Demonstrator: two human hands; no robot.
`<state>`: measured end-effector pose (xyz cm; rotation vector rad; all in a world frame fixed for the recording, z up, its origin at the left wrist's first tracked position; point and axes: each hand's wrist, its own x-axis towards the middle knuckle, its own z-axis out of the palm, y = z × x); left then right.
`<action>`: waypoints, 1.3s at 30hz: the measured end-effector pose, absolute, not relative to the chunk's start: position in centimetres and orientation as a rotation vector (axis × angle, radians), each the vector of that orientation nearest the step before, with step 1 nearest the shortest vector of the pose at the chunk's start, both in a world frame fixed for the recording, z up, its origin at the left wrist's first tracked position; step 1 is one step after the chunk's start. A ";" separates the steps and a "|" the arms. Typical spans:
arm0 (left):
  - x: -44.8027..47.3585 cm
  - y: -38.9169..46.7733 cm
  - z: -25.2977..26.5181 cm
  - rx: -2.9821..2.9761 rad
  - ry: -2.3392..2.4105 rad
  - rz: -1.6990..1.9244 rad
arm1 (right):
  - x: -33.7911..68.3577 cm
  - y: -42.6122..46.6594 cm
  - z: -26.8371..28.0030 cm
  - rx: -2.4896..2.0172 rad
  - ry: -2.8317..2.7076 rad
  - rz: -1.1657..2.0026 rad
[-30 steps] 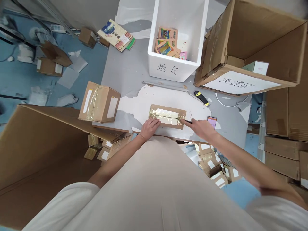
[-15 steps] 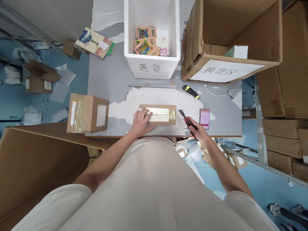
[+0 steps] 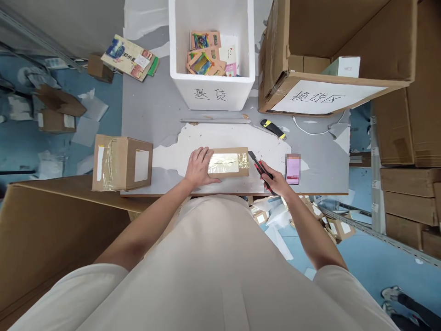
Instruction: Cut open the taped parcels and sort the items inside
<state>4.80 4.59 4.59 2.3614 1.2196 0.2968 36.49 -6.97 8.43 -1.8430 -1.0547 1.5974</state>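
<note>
A hand could pass between the taped carton (image 3: 122,163) and the left hand (image 3: 199,168). Beyond the parcel (image 3: 227,163), the foam box (image 3: 212,97) and large cardboard box (image 3: 276,55) block the way; the box cutter (image 3: 257,163) bars its right end.

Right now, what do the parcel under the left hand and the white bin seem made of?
Parcel: matte cardboard, judging by its plain brown surface; shiny reflections suggest glossy plastic tape. White bin: probably foam, given its thick, smooth, satin-looking walls, though hard plastic is possible.
</note>
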 end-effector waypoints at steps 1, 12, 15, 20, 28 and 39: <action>4.9 4.6 4.5 2.363 1.242 0.297 | 36.8 -6.8 8.6 -1.851 -1.094 1.617; 5.0 4.3 4.1 2.382 1.311 0.283 | 37.5 -10.4 9.0 -1.824 -1.268 1.916; 5.1 4.2 4.3 2.380 1.325 0.268 | 37.7 -12.2 9.3 -1.847 -1.177 1.841; 6.5 3.4 5.3 2.180 1.675 0.292 | 37.0 -12.6 8.9 -1.792 -0.843 1.534; 5.6 -2.1 5.0 1.980 1.529 0.324 | 26.2 -3.1 5.4 -1.608 -0.666 1.398; 4.1 -0.7 5.8 1.919 1.502 0.381 | 25.5 -6.9 5.1 -1.666 -0.626 1.357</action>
